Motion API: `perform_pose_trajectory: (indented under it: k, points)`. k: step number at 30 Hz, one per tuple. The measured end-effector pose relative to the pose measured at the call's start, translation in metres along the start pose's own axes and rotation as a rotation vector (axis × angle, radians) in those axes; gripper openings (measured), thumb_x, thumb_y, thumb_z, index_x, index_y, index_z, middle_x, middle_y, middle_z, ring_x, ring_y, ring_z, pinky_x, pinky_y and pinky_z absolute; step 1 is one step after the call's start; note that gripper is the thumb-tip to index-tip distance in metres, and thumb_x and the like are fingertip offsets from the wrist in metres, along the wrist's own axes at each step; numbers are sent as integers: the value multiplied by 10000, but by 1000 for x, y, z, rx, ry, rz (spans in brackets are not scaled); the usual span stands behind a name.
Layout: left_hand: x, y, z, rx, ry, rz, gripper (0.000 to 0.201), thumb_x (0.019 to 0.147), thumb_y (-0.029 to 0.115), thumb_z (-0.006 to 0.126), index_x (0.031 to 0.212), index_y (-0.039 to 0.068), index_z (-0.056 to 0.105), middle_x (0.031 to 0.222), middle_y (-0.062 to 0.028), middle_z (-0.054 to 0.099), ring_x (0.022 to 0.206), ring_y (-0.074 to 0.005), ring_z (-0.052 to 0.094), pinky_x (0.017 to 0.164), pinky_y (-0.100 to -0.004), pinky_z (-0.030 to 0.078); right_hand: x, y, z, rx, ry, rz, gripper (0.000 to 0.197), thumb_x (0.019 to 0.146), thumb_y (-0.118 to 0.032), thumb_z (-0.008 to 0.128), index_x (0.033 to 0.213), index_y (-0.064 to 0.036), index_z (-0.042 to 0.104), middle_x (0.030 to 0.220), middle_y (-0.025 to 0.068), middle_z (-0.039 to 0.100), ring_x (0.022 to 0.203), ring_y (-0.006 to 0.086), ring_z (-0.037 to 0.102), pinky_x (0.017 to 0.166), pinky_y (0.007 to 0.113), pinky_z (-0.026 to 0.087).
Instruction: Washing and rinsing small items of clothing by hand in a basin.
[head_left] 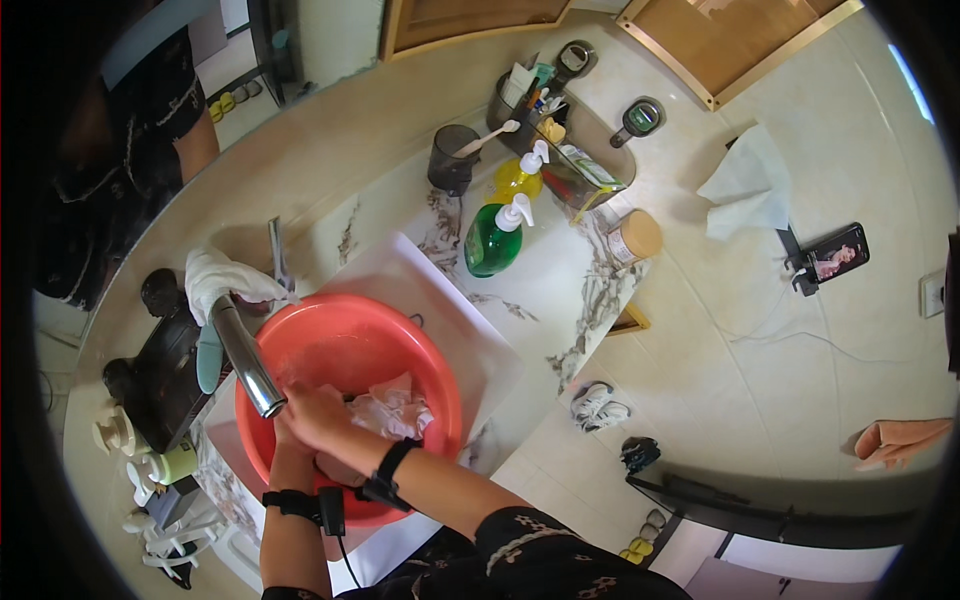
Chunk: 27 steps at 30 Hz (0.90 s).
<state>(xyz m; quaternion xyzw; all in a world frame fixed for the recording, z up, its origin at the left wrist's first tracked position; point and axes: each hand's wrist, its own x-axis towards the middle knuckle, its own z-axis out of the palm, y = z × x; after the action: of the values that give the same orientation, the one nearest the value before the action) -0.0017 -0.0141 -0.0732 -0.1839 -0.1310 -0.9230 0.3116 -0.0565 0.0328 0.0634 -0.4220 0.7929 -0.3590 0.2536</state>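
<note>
Our left hand [286,432], right hand [318,416] together beside faucet [245,358]; grip hidden, can't tell; crumpled white cloth [392,408] in coral basin [405,335] likely soft, limp; best held by bunched folds

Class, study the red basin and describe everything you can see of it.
The red basin is round and deep, with a broad, smooth rim; it looks like plastic. It opens upward over the white sink, its base hidden. Pale, crumpled cloth lies inside; any water is hard to make out. The faucet reaches over its left edge. The right grip and left grip meet above its left part; whether either touches its wall is unclear.
</note>
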Motion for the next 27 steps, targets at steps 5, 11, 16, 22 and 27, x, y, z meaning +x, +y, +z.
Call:
perform_pose_trajectory:
  k: [5,11,16,22,27]
  points:
    - [11,-2,54,98,743,-435,422,883,425,355,1128,132,535,1120,-100,563,1034,-260,530,909,-404,422,-20,3,-25,-3,135,-175,191,782,-229,534,845,-52,569,845,128,610,748,341,601,647,473,460]
    - [26,1,77,279,1075,-630,364,894,425,382,1116,185,542,1070,-75,584,981,-222,571,817,-356,474,18,57,-52,71,-13,189,221,779,-265,547,751,-52,598,770,171,606,737,346,599,646,452,464]
    - [33,1,72,407,1290,-604,390,908,414,358,1189,167,467,1181,-105,510,1108,-239,510,923,-450,435,19,109,-50,34,213,409,270,803,-276,562,972,-70,610,891,183,634,818,332,615,704,447,471]
    - [46,4,99,246,1293,-672,515,905,420,313,1322,119,328,1350,-150,346,1237,-356,360,1013,-541,300,13,134,-36,-150,0,299,302,808,-255,539,1048,-83,599,1026,194,612,952,339,595,842,425,461]
    - [22,8,53,40,691,-460,524,913,407,300,1347,113,326,1378,-162,332,1254,-305,355,1015,-476,312,13,48,-5,147,-128,82,194,819,-252,507,924,-119,601,860,150,635,825,357,601,706,455,467]
